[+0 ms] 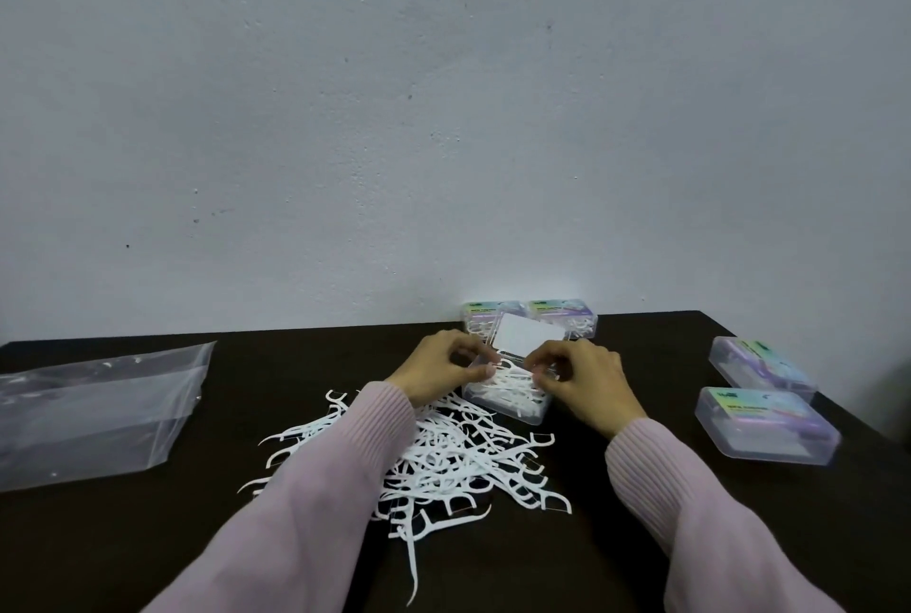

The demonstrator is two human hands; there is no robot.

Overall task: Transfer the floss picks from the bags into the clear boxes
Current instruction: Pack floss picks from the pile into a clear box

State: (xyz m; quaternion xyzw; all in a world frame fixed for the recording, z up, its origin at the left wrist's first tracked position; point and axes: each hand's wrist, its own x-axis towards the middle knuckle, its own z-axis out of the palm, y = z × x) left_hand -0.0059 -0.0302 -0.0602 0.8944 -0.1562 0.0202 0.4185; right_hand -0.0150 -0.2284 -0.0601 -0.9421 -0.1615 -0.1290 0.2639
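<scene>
While both my hands pinch picks into the open box, two boxes look filled; a big pile remains.

One view only, from a wide-angle camera on the person's head. It looks forward and slightly down across a dark brown tabletop toward a pale grey-blue plaster wall, which fills the upper half of the picture. The table's far edge meets the wall around mid-height and bows with lens distortion. The camera sits close: two pink ribbed knit sleeves rise from the bottom edge and converge near the centre. No second view shares the scene.
</scene>
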